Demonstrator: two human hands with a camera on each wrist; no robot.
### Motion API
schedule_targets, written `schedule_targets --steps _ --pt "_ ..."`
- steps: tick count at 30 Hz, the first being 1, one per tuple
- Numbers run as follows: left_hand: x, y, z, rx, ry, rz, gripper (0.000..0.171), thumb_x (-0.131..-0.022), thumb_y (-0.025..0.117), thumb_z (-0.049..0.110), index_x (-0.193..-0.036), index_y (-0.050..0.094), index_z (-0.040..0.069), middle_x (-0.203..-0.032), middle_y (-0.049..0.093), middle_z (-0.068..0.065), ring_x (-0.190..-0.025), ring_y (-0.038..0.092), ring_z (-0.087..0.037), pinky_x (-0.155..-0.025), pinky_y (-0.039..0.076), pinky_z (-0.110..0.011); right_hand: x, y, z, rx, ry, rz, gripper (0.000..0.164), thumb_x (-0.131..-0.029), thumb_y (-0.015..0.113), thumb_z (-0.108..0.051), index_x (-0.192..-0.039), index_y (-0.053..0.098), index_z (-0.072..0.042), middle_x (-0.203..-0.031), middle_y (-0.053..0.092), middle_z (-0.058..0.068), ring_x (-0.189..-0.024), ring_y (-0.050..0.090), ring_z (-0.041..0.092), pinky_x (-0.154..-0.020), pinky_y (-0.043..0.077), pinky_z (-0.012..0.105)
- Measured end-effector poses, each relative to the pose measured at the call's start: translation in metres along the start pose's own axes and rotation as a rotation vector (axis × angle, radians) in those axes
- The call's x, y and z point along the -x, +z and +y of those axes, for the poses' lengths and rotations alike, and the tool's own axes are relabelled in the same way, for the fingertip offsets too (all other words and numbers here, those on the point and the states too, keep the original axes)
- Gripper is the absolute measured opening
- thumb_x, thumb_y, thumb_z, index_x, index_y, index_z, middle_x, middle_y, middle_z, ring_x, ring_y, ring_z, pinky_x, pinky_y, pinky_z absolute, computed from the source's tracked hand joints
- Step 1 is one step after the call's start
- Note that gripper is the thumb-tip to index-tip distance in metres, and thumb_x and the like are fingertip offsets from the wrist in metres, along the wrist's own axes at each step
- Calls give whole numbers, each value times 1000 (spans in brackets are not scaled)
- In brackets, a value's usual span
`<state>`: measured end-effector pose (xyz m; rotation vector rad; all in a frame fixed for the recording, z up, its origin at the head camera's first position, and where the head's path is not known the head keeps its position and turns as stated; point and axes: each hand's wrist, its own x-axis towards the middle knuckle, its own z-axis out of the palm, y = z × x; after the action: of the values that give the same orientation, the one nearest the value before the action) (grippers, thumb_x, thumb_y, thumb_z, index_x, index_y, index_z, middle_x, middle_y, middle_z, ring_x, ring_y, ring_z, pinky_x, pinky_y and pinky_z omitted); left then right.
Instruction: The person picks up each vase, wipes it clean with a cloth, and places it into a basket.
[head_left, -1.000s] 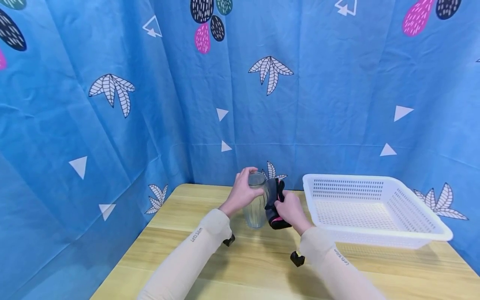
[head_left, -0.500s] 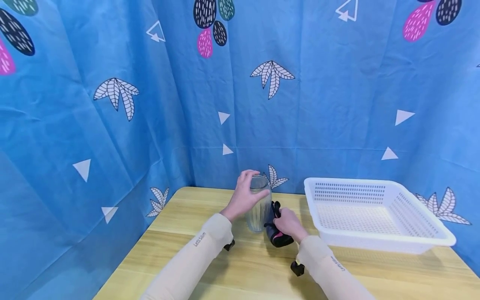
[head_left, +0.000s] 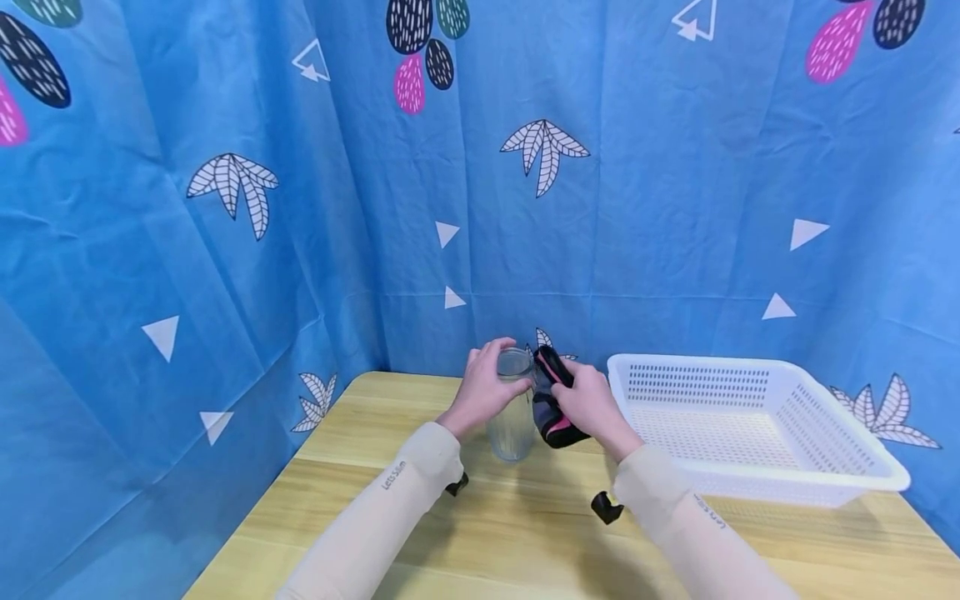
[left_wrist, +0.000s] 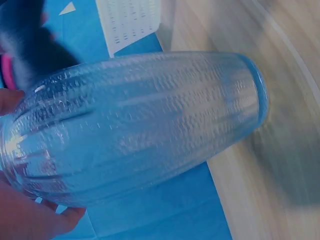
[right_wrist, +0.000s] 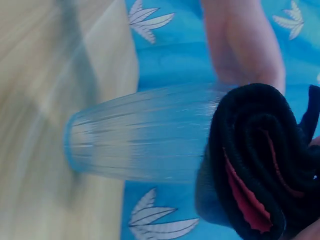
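Fingers (left_wrist: 35, 215) grip the clear vase (left_wrist: 145, 120) near its rim.

In the head view, we see a person's left forearm (head_left: 371, 518) slant up from seven o'clock and the right forearm (head_left: 708, 542) from five, both sleeved. The left hand (head_left: 483, 390) arches in a grip, its thumb (head_left: 517, 387) pointing toward three o'clock. At that hand's three o'clock, near but not touching it, we find the right hand (head_left: 591, 406) curled in a grip, its back turned toward us.
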<state>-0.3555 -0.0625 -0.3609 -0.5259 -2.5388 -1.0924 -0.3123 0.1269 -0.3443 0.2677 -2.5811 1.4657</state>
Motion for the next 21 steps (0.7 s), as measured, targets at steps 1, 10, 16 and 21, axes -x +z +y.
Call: schedule_targets --steps 1,10,16,21 --pt "0 -1 0 14 2 -10 68 -84 79 33 -144 48 21 -145 53 0 -127 42 -26 -104 42 -46 0 -2 -4 -12 -17 12 58 -92 55 -6 -150 50 -14 -116 68 27 -69 71 23 -58 58 34" --pt "-1 2 1 108 -13 -57 72 -82 73 21 -147 43 21 -148 49 -4 -133 38 -31 -105 42 -48 1 7 2 40 31 45 51 -96 55 -13 -147 51 -9 -120 68 25 -86 72 27 -69 59 37" --pt "-1 4 0 144 -15 -44 71 -80 73 19 -145 46 20 -144 51 -4 -129 39 -27 -102 43 -47 0 24 31 97 112 45 42 -97 55 -13 -137 55 1 -118 68 26 -96 70 30 -81 57 43" --pt "-2 7 -2 163 -11 -18 69 -78 75 19 -142 49 20 -141 54 -4 -128 41 -31 -100 45 -47 -3 38 54 160 108 40 17 -92 59 -9 -104 63 2 -98 70 21 -85 67 28 -78 56 42"
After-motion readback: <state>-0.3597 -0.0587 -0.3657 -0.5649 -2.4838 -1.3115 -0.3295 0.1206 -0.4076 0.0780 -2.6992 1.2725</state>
